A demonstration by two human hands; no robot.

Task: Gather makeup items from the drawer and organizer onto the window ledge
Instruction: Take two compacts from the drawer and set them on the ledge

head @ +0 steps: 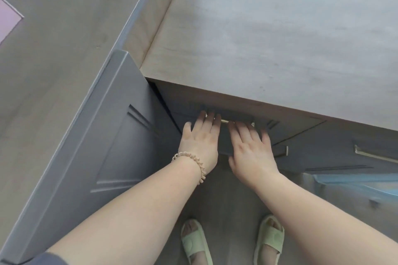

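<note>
A grey drawer front (224,142) sits under the edge of a pale wooden top (269,34). Its brass handle (225,121) shows between my two hands. My left hand (200,142) lies flat on the drawer front, fingers spread and reaching to the drawer's top edge; a beaded bracelet is on that wrist. My right hand (251,150) rests flat on the front beside it, fingers pointing up at the handle. Neither hand holds anything. The drawer looks shut or nearly shut, and its inside is hidden. No makeup items or organizer are in view.
A grey panelled cabinet side (103,157) juts out at the left. More grey drawers with a brass handle (374,156) lie to the right. A blue-tinted sheet (353,180) lies at lower right. My feet in green slippers (193,243) stand on the grey floor.
</note>
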